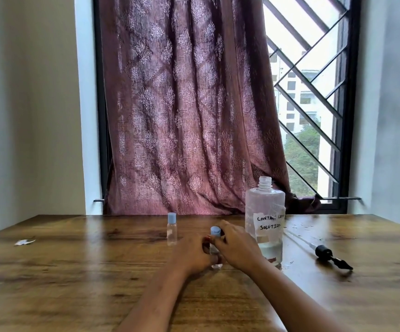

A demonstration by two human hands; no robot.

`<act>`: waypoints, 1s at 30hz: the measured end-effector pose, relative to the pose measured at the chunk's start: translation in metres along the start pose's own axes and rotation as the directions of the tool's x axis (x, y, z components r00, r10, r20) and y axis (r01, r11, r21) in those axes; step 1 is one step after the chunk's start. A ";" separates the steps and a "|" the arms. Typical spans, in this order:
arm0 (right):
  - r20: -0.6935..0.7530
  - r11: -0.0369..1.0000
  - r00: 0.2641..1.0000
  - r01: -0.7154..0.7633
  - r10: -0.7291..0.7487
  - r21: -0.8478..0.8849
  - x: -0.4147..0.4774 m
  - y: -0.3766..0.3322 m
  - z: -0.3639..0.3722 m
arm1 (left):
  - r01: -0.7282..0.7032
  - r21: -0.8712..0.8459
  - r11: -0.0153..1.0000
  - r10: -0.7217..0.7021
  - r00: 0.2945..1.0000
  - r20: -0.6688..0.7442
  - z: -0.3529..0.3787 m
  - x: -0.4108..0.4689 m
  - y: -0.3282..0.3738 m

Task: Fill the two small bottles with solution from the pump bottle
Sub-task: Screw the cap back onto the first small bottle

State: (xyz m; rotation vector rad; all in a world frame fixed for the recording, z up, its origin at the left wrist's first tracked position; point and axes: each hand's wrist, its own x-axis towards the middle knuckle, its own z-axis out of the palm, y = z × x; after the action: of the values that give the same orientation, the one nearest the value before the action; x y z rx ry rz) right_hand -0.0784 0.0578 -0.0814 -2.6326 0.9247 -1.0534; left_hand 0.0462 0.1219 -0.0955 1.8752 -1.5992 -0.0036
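Observation:
A small clear bottle with a blue cap (215,232) stands on the wooden table between both hands. My left hand (193,255) wraps its body and my right hand (236,245) grips it at the cap. A second small capped bottle (171,228) stands upright to the left, untouched. The large clear pump bottle (266,219), labelled "contact lens solution", stands just right of my right hand with its neck open and liquid low inside. Its black pump head with long tube (323,251) lies on the table further right.
The wooden table (98,271) reaches back to a window with a maroon curtain (189,104). A small scrap of wrapper (24,242) lies at the far left. Water drops dot the table behind the pump tube.

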 end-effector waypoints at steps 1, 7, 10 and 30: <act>0.009 1.000 1.000 -0.002 0.001 0.028 0.000 0.001 0.001 | 0.000 -0.007 1.000 0.000 1.000 0.001 0.001 -0.001 -0.001; 0.055 0.978 0.997 0.036 -0.049 0.207 0.001 0.004 0.000 | -0.022 -0.067 0.998 0.025 0.999 0.043 0.001 -0.002 -0.005; 0.062 0.967 0.995 0.065 -0.082 0.246 0.000 0.005 0.000 | -0.015 -0.140 0.990 0.028 0.995 0.091 0.001 -0.003 -0.008; -0.049 0.991 0.998 -0.031 0.038 0.130 0.004 0.003 0.005 | 0.011 0.074 0.997 -0.006 0.998 -0.065 0.003 -0.003 0.009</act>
State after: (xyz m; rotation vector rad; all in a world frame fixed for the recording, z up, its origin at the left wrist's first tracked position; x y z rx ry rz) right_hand -0.0740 0.0522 -0.0838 -2.4874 0.8772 -1.1372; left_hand 0.0366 0.1229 -0.0948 1.9190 -1.5667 0.1126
